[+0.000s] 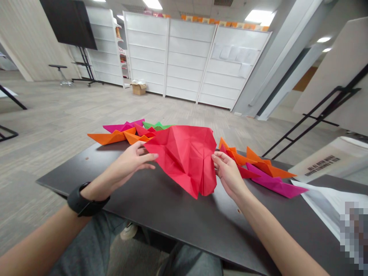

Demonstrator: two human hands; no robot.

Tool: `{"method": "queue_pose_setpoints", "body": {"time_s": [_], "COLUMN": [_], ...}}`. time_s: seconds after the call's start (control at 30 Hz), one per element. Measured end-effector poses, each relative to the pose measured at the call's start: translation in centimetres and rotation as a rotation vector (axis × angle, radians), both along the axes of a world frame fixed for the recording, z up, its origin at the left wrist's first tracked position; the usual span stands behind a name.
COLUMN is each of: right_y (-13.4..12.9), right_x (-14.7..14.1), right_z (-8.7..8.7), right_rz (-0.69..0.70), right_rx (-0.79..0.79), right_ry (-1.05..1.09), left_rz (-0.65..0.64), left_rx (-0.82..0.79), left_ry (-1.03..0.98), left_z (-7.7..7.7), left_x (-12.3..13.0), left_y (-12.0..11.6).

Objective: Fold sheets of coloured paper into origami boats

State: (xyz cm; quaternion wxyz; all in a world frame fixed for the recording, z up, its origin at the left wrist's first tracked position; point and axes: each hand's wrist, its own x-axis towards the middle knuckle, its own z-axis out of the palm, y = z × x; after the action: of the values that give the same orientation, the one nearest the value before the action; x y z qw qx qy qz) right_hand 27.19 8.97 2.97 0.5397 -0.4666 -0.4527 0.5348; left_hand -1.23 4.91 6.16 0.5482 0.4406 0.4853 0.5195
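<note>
1. Red paper sheet (184,157): one, heavily creased, partly folded into peaked ridges. Located between the two hands, held up over the middle of the worktop (172,230), its far edge overlapping the boats behind it.
2. Left hand (129,163): at the sheet's left side. Fingers lightly curved and spread, tips against the paper; whether they grip it cannot be told.
3. Right hand (228,172): at the sheet's right edge. Fingers clenched on the paper in a pinch with the thumb.
4. Wristwatch (86,199): black band, worn on the left wrist.
5. Left boat group, on the far left of the worktop: orange paper boat (110,137), magenta paper boat (123,125) and green paper boat (156,125), with a red paper boat (142,131) against the sheet; they overlap one another.
6. Right boat group, just beside the right hand: orange boats (266,166), red boat (244,172) and magenta boat (276,184), overlapping in a loose row.
7. White papers (324,203): printed sheets at the near right, on the worktop's edge, touching the magenta boat's tip.
8. Background, far: white shelves (186,57), cardboard box (138,89) on the carpet floor (71,111), stool (60,69) and dark screen on a stand (67,23).
</note>
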Motion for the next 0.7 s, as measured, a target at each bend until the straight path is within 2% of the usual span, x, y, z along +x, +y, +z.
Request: {"method": "queue_pose_setpoints", "body": {"time_s": [0.13, 0.27, 0.37, 0.43, 0.53, 0.57, 0.63, 0.7], "right_y": [-1.1, -2.2, -2.4, -2.4, -2.4, -2.5, -2.7, -2.9], "right_x": [-0.8, -1.5, -1.6, -1.5, -1.6, -1.6, -1.8, -1.9], "right_z": [0.9, 1.7, 1.9, 2.0, 2.0, 2.0, 2.0, 2.0], "right_rz": [0.155, 0.306, 0.312, 0.285, 0.262, 0.264, 0.274, 0.288], "right_rx": [-0.018, -0.045, -0.023, -0.023, -0.045, -0.054, -0.065, -0.068], "right_ry": [0.144, 0.220, 0.269, 0.286, 0.286, 0.283, 0.281, 0.275], "left_rz": [-0.116, -0.068, -0.020, 0.078, 0.218, 0.195, 0.032, -0.173], "left_rx": [-0.104, -0.066, -0.010, 0.110, 0.414, 0.506, 0.621, 0.657], "left_ry": [-0.088, -0.211, -0.232, -0.108, 0.287, 0.420, 0.599, 0.634], "left_z": [-0.6, -1.7, -2.2, -2.3, -2.1, -1.9, -1.4, -1.0], "left_x": [1.8, 3.3, 3.5, 3.3, 2.9, 2.9, 3.0, 3.4], "left_y": [-0.6, -0.5, 0.0, 0.2, -0.1, -0.4, -1.1, -1.9]}}
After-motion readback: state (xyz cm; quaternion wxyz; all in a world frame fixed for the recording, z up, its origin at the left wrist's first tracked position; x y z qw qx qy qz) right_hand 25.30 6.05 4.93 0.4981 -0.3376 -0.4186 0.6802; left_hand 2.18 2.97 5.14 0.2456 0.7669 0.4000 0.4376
